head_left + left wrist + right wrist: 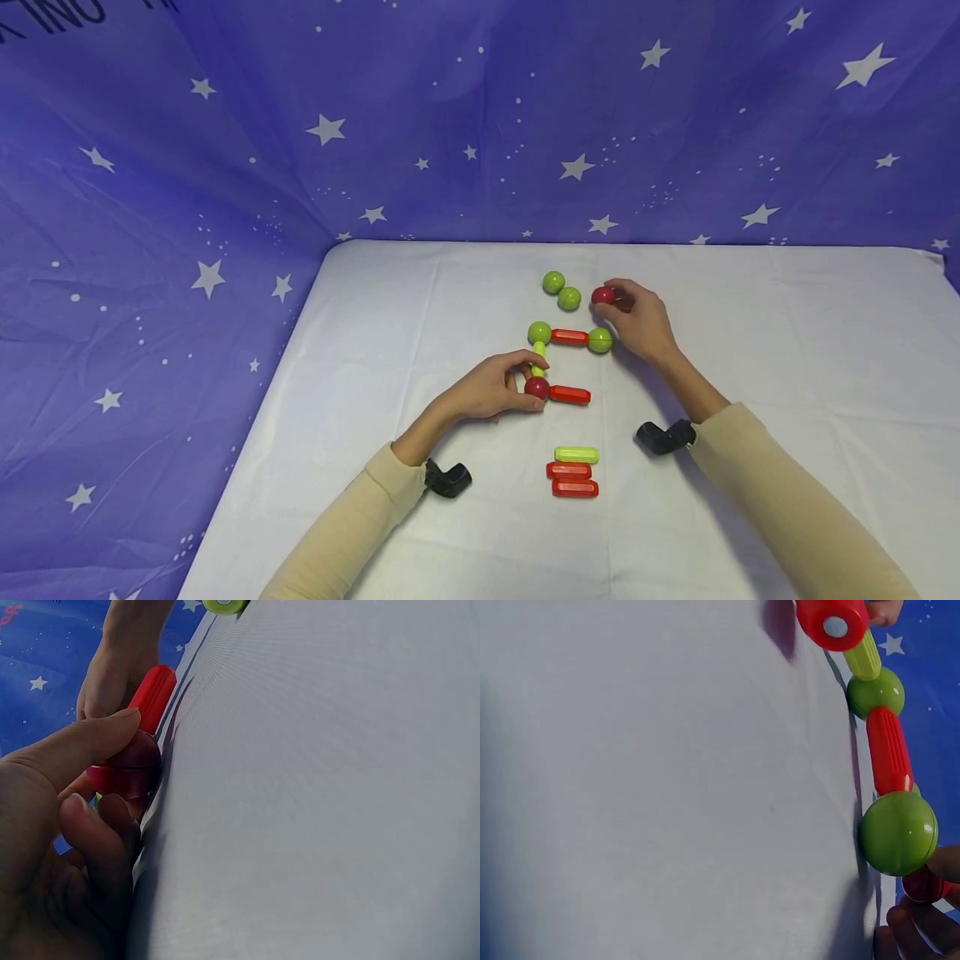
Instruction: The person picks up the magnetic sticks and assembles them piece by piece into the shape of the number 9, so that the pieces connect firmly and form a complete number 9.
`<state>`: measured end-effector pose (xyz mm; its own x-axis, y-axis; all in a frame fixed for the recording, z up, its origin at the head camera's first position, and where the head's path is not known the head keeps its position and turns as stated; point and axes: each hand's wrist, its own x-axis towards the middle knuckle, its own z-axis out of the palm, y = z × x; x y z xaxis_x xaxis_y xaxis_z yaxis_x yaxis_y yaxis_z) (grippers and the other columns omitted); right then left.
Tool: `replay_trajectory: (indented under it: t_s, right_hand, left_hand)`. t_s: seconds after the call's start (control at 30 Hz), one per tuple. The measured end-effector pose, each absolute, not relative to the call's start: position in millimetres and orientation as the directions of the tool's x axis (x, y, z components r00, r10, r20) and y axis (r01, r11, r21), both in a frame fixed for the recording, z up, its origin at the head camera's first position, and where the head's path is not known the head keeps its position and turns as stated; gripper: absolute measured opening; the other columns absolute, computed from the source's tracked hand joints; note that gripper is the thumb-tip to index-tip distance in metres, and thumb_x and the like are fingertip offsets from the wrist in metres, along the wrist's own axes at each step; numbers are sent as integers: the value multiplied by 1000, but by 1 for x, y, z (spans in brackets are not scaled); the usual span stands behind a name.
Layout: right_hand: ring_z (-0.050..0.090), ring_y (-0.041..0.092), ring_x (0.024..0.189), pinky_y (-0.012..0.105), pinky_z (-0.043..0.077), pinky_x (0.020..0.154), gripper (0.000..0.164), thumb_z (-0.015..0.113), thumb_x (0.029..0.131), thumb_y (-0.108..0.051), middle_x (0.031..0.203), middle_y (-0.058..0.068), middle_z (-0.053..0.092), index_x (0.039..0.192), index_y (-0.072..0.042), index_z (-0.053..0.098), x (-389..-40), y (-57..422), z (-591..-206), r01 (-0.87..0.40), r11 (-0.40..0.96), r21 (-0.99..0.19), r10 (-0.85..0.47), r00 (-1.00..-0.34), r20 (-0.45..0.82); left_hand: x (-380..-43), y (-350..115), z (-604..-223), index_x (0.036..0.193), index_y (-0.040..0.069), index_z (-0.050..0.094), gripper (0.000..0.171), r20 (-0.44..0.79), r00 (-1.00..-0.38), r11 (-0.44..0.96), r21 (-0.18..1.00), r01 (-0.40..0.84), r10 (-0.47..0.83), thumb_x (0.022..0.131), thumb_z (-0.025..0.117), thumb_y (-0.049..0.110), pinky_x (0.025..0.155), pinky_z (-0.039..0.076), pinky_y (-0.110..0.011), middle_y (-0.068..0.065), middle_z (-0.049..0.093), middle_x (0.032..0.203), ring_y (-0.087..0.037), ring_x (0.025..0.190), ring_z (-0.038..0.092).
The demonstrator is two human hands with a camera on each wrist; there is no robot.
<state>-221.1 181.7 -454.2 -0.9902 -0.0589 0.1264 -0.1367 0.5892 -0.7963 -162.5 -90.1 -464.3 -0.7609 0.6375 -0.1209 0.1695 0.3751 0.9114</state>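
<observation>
My left hand (489, 387) holds a dark red ball (537, 388) at the near left corner of a joined shape. From that ball a red rod (570, 395) points right, and a yellow-green rod (538, 358) runs back to a green ball (539, 332). Another red rod (570, 337) links it to a second green ball (600, 340). Beyond that corner, my right hand (637, 321) pinches a loose red ball (603, 296) between thumb and fingers. The right wrist view shows this red ball (922, 886) partly hidden behind the green one.
Two loose green balls (561, 290) lie at the back, left of the right hand. Nearer the front, a yellow-green rod (577, 454) and two red rods (572, 479) lie side by side. White cloth (360, 333) covers the table; a starry purple curtain (480, 125) hangs behind.
</observation>
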Motion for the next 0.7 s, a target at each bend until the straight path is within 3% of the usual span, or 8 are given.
replay_trajectory:
  t_s: [0.7]
  right_hand:
    - [61, 38, 104, 50, 49, 92, 38, 67, 94, -7, 114, 23, 64, 128, 5, 58, -190, 191, -455, -181, 576, -797, -102, -984, 149]
  left_hand:
    - [-163, -90, -464, 125, 13, 60, 49, -119, -759, 373, 912, 172, 640, 82, 82, 16, 43, 41, -26, -2, 57, 100, -14, 49, 49]
